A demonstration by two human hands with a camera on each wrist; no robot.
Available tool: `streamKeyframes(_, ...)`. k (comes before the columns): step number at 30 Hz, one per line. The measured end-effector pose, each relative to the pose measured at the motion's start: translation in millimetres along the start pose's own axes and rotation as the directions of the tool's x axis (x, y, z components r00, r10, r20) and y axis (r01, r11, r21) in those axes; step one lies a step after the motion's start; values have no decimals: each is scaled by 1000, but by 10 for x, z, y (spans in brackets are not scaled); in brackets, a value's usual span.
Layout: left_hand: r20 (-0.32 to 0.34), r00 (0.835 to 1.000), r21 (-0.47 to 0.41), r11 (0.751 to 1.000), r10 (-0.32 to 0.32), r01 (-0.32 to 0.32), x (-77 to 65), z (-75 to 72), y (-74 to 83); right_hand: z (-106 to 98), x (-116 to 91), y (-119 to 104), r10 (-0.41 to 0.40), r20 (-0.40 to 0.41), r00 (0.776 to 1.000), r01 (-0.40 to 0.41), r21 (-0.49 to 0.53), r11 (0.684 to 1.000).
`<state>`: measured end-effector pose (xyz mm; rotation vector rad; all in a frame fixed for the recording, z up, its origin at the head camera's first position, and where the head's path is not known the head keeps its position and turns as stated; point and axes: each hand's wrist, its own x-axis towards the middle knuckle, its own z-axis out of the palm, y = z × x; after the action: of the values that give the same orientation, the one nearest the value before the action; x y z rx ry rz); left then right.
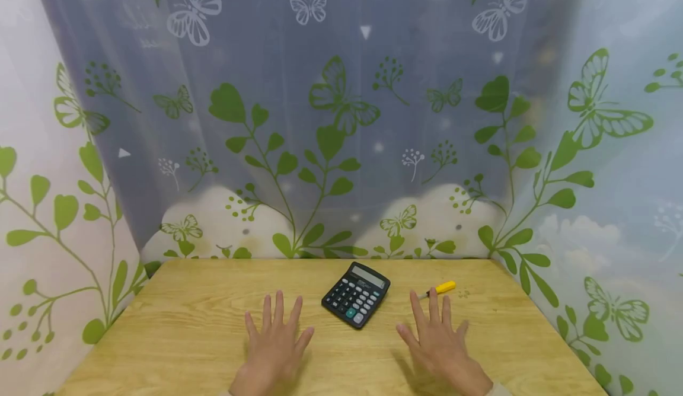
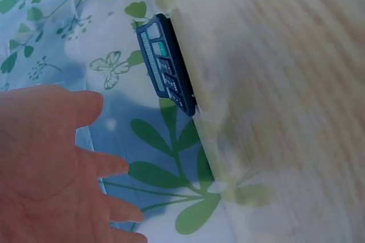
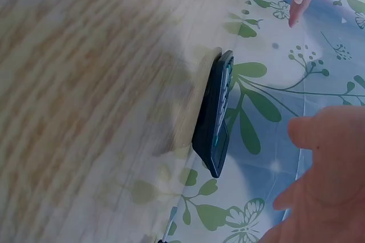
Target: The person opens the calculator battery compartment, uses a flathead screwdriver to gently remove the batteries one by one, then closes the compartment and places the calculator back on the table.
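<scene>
A black calculator [image 1: 356, 294] with a grey display lies on the wooden table, turned at an angle. To its left and nearer the front, my left hand [image 1: 273, 345] hovers palm down, fingers spread and holding nothing. My right hand [image 1: 441, 344] is spread the same way on the other side. Just past the right fingertips lies a small screwdriver [image 1: 445, 287] with a yellow handle, its shaft partly hidden by those fingers. The left wrist view shows the calculator [image 2: 165, 63] beyond my thumb; in the right wrist view its dark side [image 3: 212, 112] faces me.
The wooden table [image 1: 181, 307] reaches back to a hanging cloth [image 1: 277, 147] printed with leaves and butterflies. More of this cloth closes in the left and right sides. Several tiny dark bits [image 1: 463, 294] lie by the screwdriver's handle.
</scene>
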<state>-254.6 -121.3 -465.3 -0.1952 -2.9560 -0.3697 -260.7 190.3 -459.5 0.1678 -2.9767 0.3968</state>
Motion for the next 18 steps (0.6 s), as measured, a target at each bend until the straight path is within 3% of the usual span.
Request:
streamKeyframes(6,60,998,-106,994,9,-3,117,-50,-18,-50,68,-5,-101,-129,986,113,92,989)
streamKeyframes(10,69,997,-215,976,32,-16,235,-72,-43,-71,138,-31,-82,-184,979,115,177,977)
streamKeyframes(14,42,996,-283,957,79,-64,371,-54,-75,-65,208,-48,-32,-178,983,79,266,961)
streamKeyframes(18,25,992,-365,925,124,-106,530,-25,-90,-48,292,-52,10,-131,991,42,382,923)
